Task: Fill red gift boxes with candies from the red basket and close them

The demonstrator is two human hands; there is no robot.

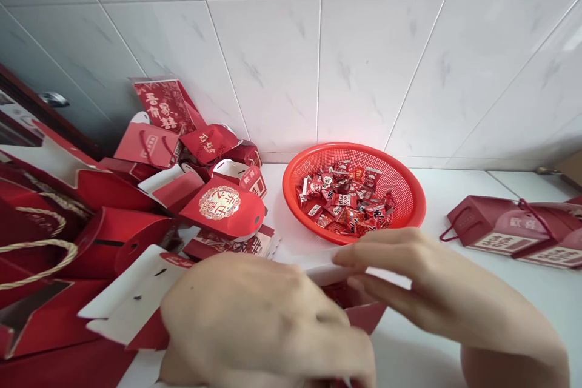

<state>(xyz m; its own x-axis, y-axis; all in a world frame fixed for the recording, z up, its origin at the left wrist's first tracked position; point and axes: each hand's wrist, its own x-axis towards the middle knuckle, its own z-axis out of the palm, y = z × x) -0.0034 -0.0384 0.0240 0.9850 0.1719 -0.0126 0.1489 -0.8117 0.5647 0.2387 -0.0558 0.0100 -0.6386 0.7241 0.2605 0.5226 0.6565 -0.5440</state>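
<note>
A small red gift box (367, 316) with a raised white inner flap stands between my hands, with red wrapped sweets partly showing inside. My right hand (422, 282) pinches the box's white flap from the right, fingers and thumb close together. My left hand (268, 315) is curled over the near left side of the box, slightly blurred; its back hides most of the box and its own fingertips. Just behind the box, a round red plastic basket (409, 194) holds many small wrapped candies (350, 197).
Many red gift boxes and bags crowd the left, among them an open box with a white flap (131, 300) and a rope-handled bag (27, 218). Closed red boxes (495, 230) with cord handles stand at the right on the white counter (436, 345). A tiled wall (341, 73) rises behind.
</note>
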